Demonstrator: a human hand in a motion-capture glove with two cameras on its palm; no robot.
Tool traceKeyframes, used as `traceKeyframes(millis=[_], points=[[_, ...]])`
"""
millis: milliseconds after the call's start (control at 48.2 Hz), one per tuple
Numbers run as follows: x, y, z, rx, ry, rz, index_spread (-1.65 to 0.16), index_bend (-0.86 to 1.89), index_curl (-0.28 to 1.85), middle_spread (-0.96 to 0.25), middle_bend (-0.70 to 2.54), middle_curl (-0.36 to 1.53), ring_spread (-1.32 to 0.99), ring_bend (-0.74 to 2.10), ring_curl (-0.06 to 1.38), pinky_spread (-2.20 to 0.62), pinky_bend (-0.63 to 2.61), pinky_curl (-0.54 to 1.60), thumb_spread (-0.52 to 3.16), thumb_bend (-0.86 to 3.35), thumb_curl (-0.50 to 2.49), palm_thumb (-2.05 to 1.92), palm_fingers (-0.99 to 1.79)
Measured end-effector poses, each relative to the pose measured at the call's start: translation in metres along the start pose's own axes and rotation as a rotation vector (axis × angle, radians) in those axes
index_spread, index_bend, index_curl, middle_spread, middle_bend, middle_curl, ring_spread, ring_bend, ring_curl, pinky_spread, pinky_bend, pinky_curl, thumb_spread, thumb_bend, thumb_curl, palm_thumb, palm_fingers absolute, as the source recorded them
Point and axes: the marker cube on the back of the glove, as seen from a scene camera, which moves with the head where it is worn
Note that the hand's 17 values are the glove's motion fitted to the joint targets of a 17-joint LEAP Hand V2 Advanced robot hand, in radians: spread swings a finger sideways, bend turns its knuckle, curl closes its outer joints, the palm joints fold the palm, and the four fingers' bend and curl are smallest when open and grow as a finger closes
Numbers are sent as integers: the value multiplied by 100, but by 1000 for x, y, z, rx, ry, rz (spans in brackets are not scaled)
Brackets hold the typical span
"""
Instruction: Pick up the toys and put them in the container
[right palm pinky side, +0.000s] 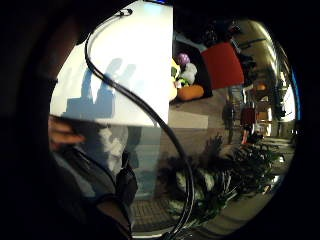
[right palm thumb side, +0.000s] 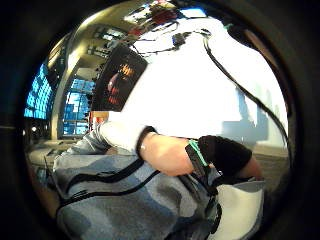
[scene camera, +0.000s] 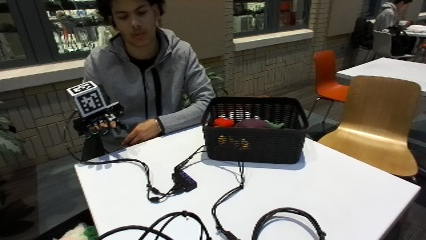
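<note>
A black woven basket (scene camera: 256, 145) stands on the white table (scene camera: 319, 190) and holds a red toy (scene camera: 223, 121), a dark purple toy (scene camera: 251, 123) and a green one (scene camera: 274, 125). My gloved right hand (scene camera: 100, 125) hangs in the air just off the table's near-left corner, well left of the basket, fingers loosely curled and holding nothing. The bare left hand (scene camera: 143, 132) rests on the table edge. Past the table's edge lies a pile of toys (right palm pinky side: 184, 75) in purple, grey, yellow and orange. The basket (right palm thumb side: 120, 80) also shows in the thumb side palm view.
Black cables and a small hub (scene camera: 183, 181) trail across the table's front half. A wooden chair (scene camera: 379, 120) stands at the right and an orange chair (scene camera: 327, 75) behind it. A white and green plush (scene camera: 78, 232) lies below the table's front-left corner.
</note>
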Motion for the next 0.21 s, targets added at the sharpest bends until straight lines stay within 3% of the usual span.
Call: traceKeyframes(millis=[208], points=[[35,20,6,2,61,135,-26,36,42,7,12,17,-2,11,3,1,36,37,140,-1,29,24,-20]])
